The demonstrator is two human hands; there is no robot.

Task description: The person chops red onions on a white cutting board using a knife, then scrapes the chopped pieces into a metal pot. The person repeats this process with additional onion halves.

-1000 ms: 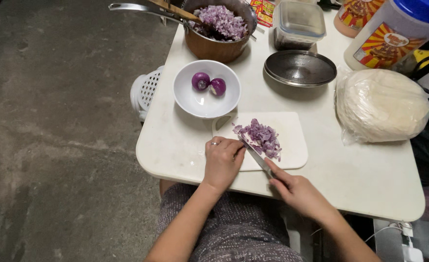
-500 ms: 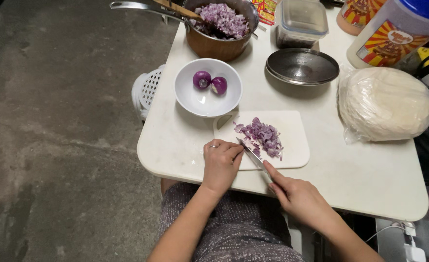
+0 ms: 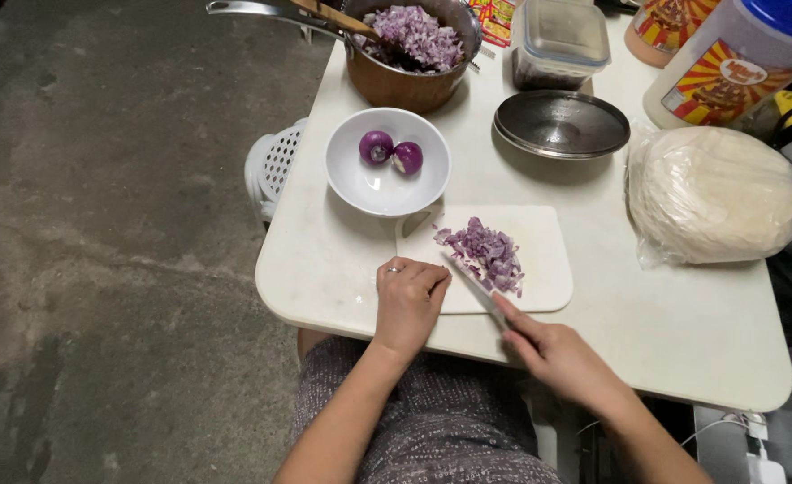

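A seated person leans over a white table (image 3: 342, 287). Nearest, the right hand (image 3: 562, 358) grips a knife (image 3: 472, 285), its blade angled toward eleven o'clock onto a white cutting board (image 3: 544, 255). The left hand (image 3: 407, 300), loosely curled and grasping nothing, rests knuckles-down on the board's nine o'clock edge. The chopped red onion (image 3: 485, 255) lies heaped mid-board, just beyond the blade. To chop well, I judge, the curled fingers should stay tucked behind the blade and the pile gathered tight. Farther off at twelve o'clock, a white bowl (image 3: 360, 184) holds two peeled onions (image 3: 390, 152); beyond it stands a pot (image 3: 405, 85) of chopped onion.
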